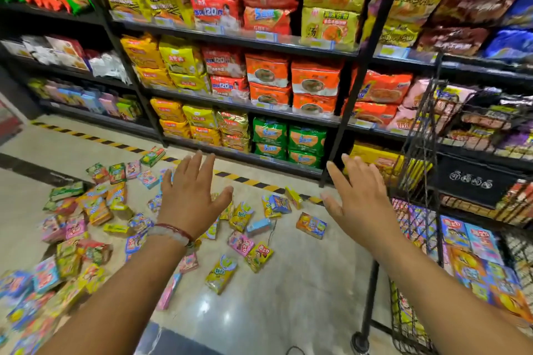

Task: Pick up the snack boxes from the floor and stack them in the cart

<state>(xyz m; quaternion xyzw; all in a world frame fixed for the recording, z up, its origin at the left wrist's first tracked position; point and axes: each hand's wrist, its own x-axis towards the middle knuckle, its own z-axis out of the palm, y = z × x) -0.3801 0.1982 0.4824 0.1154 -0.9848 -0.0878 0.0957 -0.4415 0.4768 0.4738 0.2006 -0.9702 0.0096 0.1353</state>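
Several small colourful snack boxes (95, 210) lie scattered over the shiny floor, thickest at the left. An orange box (311, 225) and a yellow one (221, 273) lie apart near the middle. My left hand (189, 196) hovers above the pile with straight spread fingers, a bracelet on its wrist, holding nothing. My right hand (356, 196) is stretched out the same way, empty, just left of the black wire cart (418, 158). Inside the cart, at the lower right, stacked snack boxes (473, 262) show through the mesh.
Black store shelves (245, 37) full of noodle packs stand straight ahead. A yellow-and-black tape line (251, 181) runs along the floor at their base. The cart's wheel (359, 341) stands on the floor at the lower right.
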